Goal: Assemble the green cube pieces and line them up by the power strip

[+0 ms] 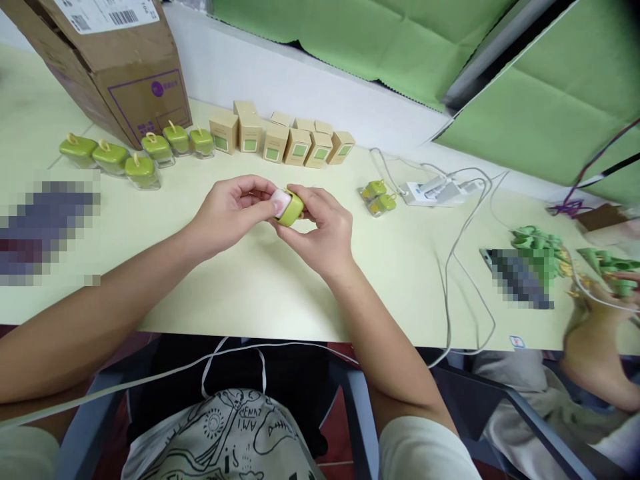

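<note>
My left hand (230, 217) and my right hand (315, 230) meet above the middle of the table, both shut on a small green cap (291, 208). A white or pale pink piece (280, 202) shows at its left end, against my left fingers. Several glass jars with green lids and gold loops (143, 167) stand in a row at the far left, beyond my left hand. Several small tan cartons with green labels (285, 143) stand at the back, beyond my hands. A pair of small green-and-gold items (377, 197) lies to the right of my right hand.
A large cardboard carton (135, 80) stands at the back left of the pale table (250, 293). White cables run from a power strip (430, 193) over the table and off its front edge. At the right, a co-worker's hand (595, 347) works near a heap of green pieces (537, 247).
</note>
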`<state>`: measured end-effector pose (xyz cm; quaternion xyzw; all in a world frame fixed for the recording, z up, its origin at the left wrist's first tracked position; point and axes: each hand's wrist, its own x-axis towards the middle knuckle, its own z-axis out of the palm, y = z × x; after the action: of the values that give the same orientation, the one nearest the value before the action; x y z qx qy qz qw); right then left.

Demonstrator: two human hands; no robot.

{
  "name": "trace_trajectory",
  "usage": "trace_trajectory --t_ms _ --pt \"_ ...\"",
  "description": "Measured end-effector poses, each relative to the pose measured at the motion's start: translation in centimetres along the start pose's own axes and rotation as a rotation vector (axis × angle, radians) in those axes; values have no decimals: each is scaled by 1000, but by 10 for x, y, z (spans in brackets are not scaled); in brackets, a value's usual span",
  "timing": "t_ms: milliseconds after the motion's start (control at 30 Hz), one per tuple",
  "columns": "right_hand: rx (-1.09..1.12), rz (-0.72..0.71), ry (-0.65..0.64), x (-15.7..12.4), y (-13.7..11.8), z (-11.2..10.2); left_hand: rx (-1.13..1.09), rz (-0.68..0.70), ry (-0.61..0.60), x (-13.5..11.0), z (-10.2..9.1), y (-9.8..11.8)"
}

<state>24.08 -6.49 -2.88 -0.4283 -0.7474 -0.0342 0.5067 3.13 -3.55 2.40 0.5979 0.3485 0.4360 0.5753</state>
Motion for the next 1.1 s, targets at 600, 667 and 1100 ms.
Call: trace_trajectory --t_ms 600,667,1100 --pt "260 301 29 5 -20 -2 -291 -55 6 11 0 -17" --pt "298 317 59 5 -20 0 -261 -22 8 10 1 -16" --pt "499 418 -68 7 -23 2 -57 98 -43 4 -1 -13"
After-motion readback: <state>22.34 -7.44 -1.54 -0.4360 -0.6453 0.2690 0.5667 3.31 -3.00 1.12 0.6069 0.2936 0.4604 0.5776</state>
